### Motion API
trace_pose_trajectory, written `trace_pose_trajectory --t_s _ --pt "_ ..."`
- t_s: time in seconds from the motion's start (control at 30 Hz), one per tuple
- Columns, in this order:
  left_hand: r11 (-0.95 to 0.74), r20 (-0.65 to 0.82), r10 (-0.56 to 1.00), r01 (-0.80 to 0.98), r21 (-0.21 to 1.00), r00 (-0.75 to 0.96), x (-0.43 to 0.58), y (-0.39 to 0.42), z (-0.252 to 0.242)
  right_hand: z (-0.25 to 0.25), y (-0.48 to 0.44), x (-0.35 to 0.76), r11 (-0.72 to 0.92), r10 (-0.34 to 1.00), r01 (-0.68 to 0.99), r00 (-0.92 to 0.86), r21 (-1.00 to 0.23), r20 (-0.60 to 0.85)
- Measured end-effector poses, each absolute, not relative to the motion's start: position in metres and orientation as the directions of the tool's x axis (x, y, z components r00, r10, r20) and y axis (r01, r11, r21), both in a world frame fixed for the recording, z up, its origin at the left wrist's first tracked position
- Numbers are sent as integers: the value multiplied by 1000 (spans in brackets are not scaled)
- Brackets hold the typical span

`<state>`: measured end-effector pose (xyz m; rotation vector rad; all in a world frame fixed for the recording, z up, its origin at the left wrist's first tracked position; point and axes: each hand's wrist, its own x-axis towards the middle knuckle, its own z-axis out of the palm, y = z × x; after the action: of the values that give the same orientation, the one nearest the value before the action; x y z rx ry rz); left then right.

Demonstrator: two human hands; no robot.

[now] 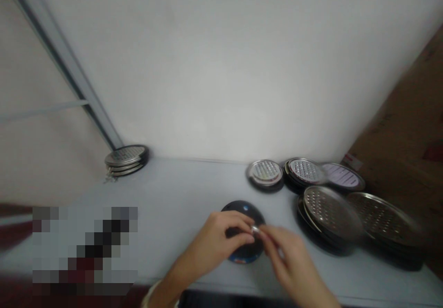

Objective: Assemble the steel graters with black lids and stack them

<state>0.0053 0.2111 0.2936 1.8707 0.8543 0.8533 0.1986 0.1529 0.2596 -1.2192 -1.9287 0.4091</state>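
Observation:
A small shiny silver piece (255, 229), blurred and too small to name, is pinched between the fingertips of both hands. My left hand (214, 236) comes in from the lower left, with thumb and index finger closed at the piece. From the lower right, my right hand (290, 255) grips the same piece between thumb and fingers. Directly beneath the fingertips on the table is a dark, glossy round dish or disc (246, 208), partly covered by the left hand. Whether the piece touches it I cannot tell.
Round metal graters stand on the grey table (180, 183): a stack at the back left (126, 155), smaller ones (266, 173) behind the hands, larger stacks (332, 213) to the right. A white wall (221, 68) rises behind. Brown cardboard (401, 137) borders the right.

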Motion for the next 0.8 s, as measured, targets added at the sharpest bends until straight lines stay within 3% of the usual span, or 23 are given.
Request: trace_pose_trajectory --t_s 0.3,0.47,0.67,0.8 --pt "-274 160 881 204 940 445 8 213 288 262 154 191 463 886 511 -247 -724 392" --pt "-298 197 892 202 933 407 5 212 292 259 156 188 400 916 488 -216 -776 337" --pt "-104 -22 865 222 970 501 7 206 296 255 154 179 402 916 420 -172 -814 363" --pt "-78 -69 816 227 971 573 7 205 295 252 154 175 458 888 373 -225 -806 401"
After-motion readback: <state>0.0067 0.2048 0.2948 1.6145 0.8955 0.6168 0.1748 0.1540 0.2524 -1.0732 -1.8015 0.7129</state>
